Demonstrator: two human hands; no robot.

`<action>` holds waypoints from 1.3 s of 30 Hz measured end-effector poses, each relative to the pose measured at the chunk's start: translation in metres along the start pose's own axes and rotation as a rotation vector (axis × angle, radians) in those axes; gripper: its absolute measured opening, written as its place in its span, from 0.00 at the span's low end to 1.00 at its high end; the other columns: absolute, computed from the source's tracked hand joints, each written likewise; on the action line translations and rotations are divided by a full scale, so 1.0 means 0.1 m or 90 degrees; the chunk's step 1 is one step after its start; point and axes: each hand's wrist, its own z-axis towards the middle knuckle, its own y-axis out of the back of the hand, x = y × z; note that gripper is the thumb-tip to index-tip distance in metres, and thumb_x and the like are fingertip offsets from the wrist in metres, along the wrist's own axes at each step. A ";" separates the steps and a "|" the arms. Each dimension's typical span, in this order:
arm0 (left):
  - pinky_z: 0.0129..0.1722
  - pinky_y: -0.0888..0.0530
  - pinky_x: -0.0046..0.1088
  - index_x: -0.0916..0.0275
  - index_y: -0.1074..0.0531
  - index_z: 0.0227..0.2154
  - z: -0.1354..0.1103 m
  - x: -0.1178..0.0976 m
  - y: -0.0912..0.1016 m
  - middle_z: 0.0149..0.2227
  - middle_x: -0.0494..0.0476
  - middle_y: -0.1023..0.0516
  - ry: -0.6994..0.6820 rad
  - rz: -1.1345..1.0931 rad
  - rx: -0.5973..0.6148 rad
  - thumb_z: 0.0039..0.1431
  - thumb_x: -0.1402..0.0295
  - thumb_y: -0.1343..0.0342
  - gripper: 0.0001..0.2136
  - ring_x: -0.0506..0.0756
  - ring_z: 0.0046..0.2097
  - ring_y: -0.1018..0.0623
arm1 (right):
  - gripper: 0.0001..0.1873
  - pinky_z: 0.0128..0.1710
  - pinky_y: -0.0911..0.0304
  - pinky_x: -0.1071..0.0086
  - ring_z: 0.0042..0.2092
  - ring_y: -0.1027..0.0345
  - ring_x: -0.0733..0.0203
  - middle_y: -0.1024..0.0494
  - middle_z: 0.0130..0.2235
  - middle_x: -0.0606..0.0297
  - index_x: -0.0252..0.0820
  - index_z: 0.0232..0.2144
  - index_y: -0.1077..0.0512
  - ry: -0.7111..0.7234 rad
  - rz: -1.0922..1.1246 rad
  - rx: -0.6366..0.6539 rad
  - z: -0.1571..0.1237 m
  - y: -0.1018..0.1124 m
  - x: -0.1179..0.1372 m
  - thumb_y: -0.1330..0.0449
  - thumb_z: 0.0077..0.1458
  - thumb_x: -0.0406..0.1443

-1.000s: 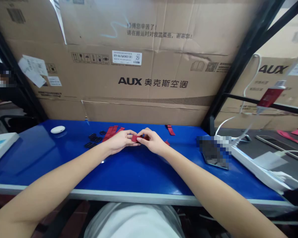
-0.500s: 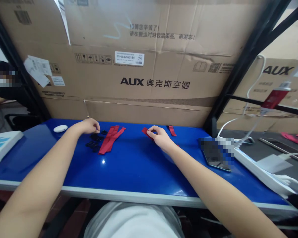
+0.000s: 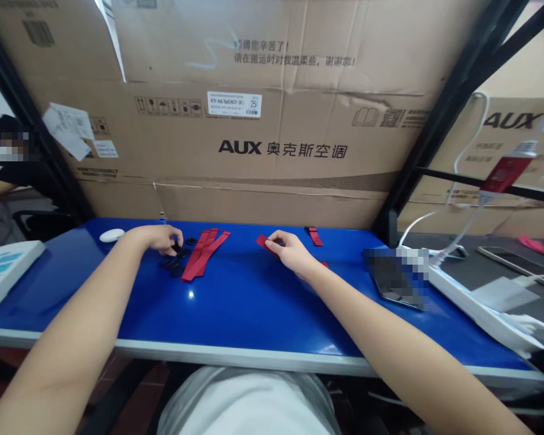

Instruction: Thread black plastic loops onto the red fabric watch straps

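My left hand [image 3: 164, 239] is over a small pile of black plastic buckles [image 3: 170, 264] on the blue table. Its fingers are curled down, and a black buckle [image 3: 177, 248] shows at the fingertips. Just right of the pile lie several flat red webbing straps [image 3: 204, 257], partly crossing one another. My right hand [image 3: 286, 246] pinches one short red strap [image 3: 262, 240] between thumb and fingers, its end pointing left. Part of that strap is hidden by the hand. Beyond my right wrist another red strap with a black fitting [image 3: 315, 236] lies near the table's back.
A large cardboard sheet [image 3: 272, 199] stands along the table's back edge. On the right are a phone [image 3: 396, 284] and a white power strip [image 3: 476, 311] with cables. At left sit a white oval object [image 3: 112, 235] and a white device [image 3: 11, 272]. A person [image 3: 22, 175] sits far left.
My left hand has lowered onto the black buckles, and its fingertips now meet one. My right hand stays nearly in place with the red strap.
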 end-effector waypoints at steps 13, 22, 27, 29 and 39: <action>0.29 0.29 0.28 0.62 0.23 0.29 -0.06 -0.41 -0.06 0.27 0.55 0.21 -0.146 -0.269 -0.173 0.39 0.59 0.35 0.14 0.55 0.29 0.24 | 0.08 0.35 0.40 0.68 0.31 0.34 0.62 0.26 0.28 0.65 0.40 0.27 0.32 -0.019 0.039 0.044 -0.02 -0.03 0.03 0.41 0.52 0.40; 0.38 0.25 0.34 0.65 0.25 0.32 -0.15 -1.39 -0.62 0.30 0.57 0.21 -0.338 -0.677 -0.190 0.42 0.58 0.32 0.18 0.55 0.32 0.21 | 0.08 0.26 0.40 0.72 0.23 0.35 0.67 0.25 0.25 0.65 0.40 0.28 0.33 -0.064 0.119 0.128 -0.08 -0.09 0.09 0.40 0.52 0.38; 0.45 0.26 0.36 0.67 0.24 0.30 -0.15 -1.51 -0.78 0.34 0.59 0.21 -0.393 -0.756 -0.146 0.48 0.58 0.34 0.15 0.55 0.39 0.22 | 0.07 0.25 0.42 0.72 0.22 0.38 0.67 0.25 0.24 0.65 0.40 0.27 0.33 -0.055 0.125 0.156 -0.08 -0.07 0.11 0.41 0.52 0.38; 0.44 0.25 0.35 0.66 0.25 0.32 -0.13 -1.52 -0.82 0.35 0.57 0.22 -0.396 -0.786 -0.156 0.46 0.62 0.32 0.14 0.54 0.38 0.23 | 0.07 0.25 0.42 0.72 0.23 0.38 0.67 0.25 0.24 0.65 0.40 0.27 0.33 -0.047 0.120 0.169 -0.08 -0.05 0.11 0.41 0.52 0.38; 0.44 0.25 0.31 0.64 0.24 0.42 -0.15 -1.59 -0.86 0.38 0.57 0.23 -0.319 -0.983 -0.082 0.46 0.74 0.32 0.17 0.52 0.40 0.22 | 0.06 0.26 0.42 0.73 0.24 0.38 0.67 0.26 0.25 0.66 0.40 0.30 0.33 0.004 0.055 0.159 -0.04 0.05 0.07 0.43 0.52 0.37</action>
